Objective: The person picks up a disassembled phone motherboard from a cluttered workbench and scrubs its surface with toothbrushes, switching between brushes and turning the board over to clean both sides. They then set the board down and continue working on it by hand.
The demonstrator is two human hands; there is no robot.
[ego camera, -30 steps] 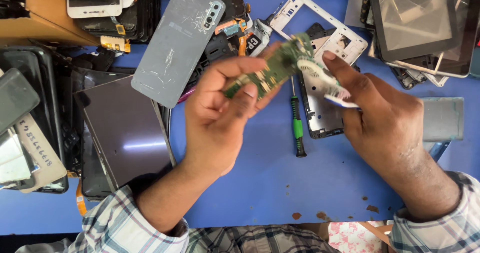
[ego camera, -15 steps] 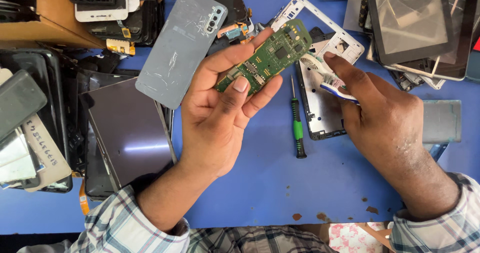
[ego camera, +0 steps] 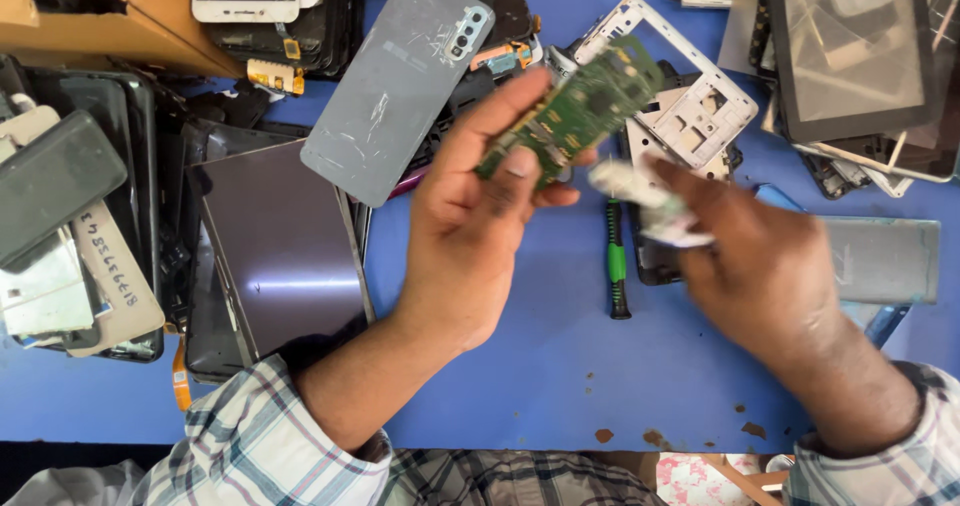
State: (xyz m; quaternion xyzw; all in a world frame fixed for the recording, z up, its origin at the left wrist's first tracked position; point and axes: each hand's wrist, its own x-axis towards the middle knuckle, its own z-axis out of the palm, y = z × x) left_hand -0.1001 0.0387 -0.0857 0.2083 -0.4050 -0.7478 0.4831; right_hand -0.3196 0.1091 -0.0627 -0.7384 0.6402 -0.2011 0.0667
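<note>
My left hand (ego camera: 480,231) holds a long green circuit board (ego camera: 575,106) between thumb and fingers, tilted up to the right above the blue table. My right hand (ego camera: 765,266) is blurred beside it and grips a small white wad, cloth or tissue (ego camera: 640,196), close to the board's lower end. A green-handled screwdriver (ego camera: 617,261) lies on the table between the two hands. A white phone frame (ego camera: 690,111) lies just behind the board.
A grey phone back cover (ego camera: 395,86) and a dark screen panel (ego camera: 280,246) lie to the left. Stacked phones and parts fill the left edge. A tablet frame (ego camera: 850,56) sits top right, a grey battery-like slab (ego camera: 885,261) at right, a cardboard box (ego camera: 110,26) top left.
My left hand has turned the green board and lifted it slightly. My right hand has slid down and right, holding the white wad, and is now blurred.
</note>
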